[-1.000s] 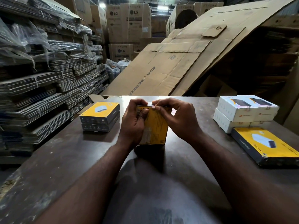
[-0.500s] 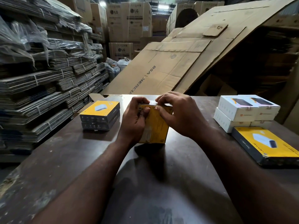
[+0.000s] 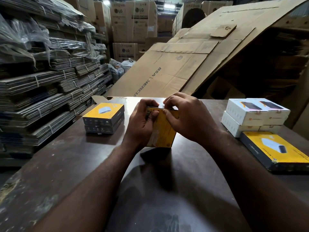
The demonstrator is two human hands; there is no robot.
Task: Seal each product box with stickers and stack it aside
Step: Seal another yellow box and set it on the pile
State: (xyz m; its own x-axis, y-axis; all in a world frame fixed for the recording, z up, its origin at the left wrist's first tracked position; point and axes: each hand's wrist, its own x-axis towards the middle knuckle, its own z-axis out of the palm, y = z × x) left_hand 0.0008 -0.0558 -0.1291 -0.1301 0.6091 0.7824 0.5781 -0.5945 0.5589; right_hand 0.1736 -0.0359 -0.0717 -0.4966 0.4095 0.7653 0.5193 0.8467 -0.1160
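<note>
Upright box [image 3: 165, 131] on table [image 3: 66, 156], stack [image 3: 103, 118] left, pile [image 3: 255, 114] right

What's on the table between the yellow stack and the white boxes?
In the head view, a yellow box standing on edge, held by the left hand and right hand.

Looking into warehouse, packing corner. Seeing strapped bundles of flattened cartons [image 3: 50, 91] piling high along left, plastic sheeting [image 3: 25, 36] draping over top. Picking out tall LG shipping cartons [image 3: 133, 19] stacking up at back, under ceiling lights [image 3: 166, 5]. Spotting stuffed sacks [image 3: 117, 69] wedging between bundles and sheet. Catching huge flattened cardboard sheet [image 3: 175, 69] leaning across right side. Noting worn dark worktable [image 3: 66, 164] in front, carrying small retail boxes in stacks: yellow pair [image 3: 104, 117] at left, white ones [image 3: 254, 114] at right.
</note>
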